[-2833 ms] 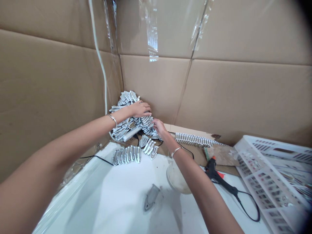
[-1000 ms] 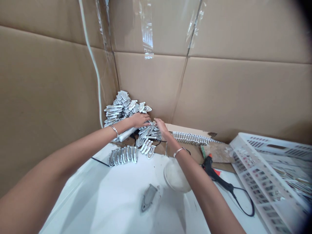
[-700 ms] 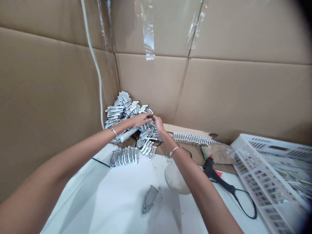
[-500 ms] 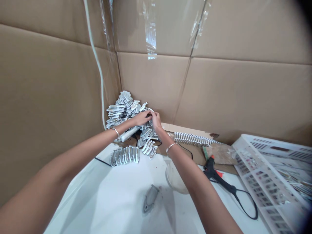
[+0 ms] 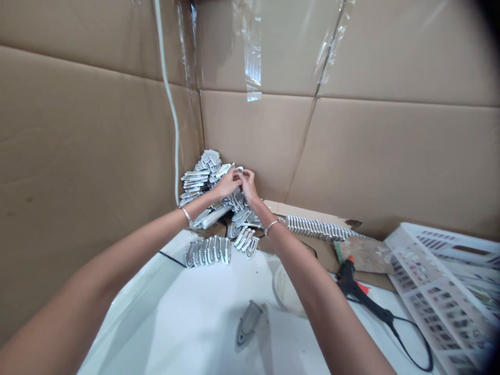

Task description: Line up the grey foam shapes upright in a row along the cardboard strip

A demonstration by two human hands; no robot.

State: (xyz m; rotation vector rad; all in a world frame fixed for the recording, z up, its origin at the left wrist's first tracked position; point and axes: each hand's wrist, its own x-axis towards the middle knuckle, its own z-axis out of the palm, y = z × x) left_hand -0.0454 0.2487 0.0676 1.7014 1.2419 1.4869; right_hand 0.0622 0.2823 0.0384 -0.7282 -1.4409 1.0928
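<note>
Grey pieces (image 5: 196, 179) lie beneath left hand (image 5: 227, 184) and right hand (image 5: 249, 188)

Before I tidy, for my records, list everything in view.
Table: one, white, below
Walls: two, brown, left, back
Tape: several, clear, walls
Cable: one, white, left wall
Pile: many, grey, corner
Front pieces: several, grey, before pile
Long row: one, white, back wall
Lone piece: one, grey, table front
Container: one, whitish, table
Glue gun: one, black, right
Basket: one, white, far right
Slab: one, brownish, beside basket
Cord: count unclear, black, table
Bracelets: two, silvery, wrists
Left hand: one, bare, at pile
Right hand: one, bare, at pile
</note>
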